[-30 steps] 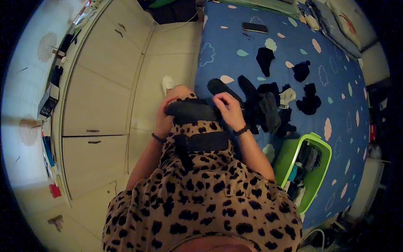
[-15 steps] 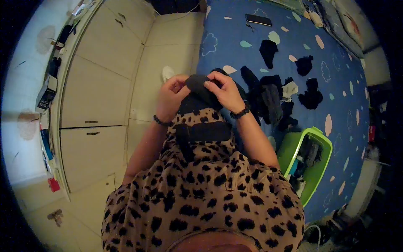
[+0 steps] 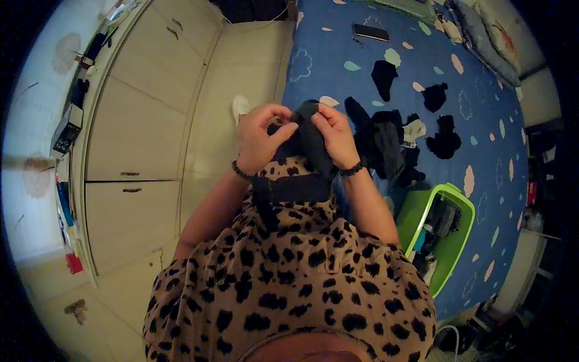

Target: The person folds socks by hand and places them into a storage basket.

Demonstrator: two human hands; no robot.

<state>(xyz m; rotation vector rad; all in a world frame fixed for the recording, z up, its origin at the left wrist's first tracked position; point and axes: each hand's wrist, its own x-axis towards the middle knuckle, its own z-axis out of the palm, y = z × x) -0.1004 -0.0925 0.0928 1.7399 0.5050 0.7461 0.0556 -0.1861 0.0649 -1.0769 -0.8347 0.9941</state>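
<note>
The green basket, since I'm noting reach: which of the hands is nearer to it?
Right. The right hand, holding dark cloth, is up and left of the green basket in the picture; the left hand is farther left.

Dim, warm-toned room around you. Brightest patch: the wall (image 3: pixel 37 114) at far left, cool bluish white, nearly washed out. Light falls off to the right; the clutter (image 3: pixel 500 335) at near right sinks into murk. Your wide lens bows the cabinets (image 3: pixel 148 114) and the bed (image 3: pixel 329 42); black, grainy corners ring your view. Dark cloth (image 3: pixel 315 139) mid-view shows you few folds. Fine detail is soft.
</note>
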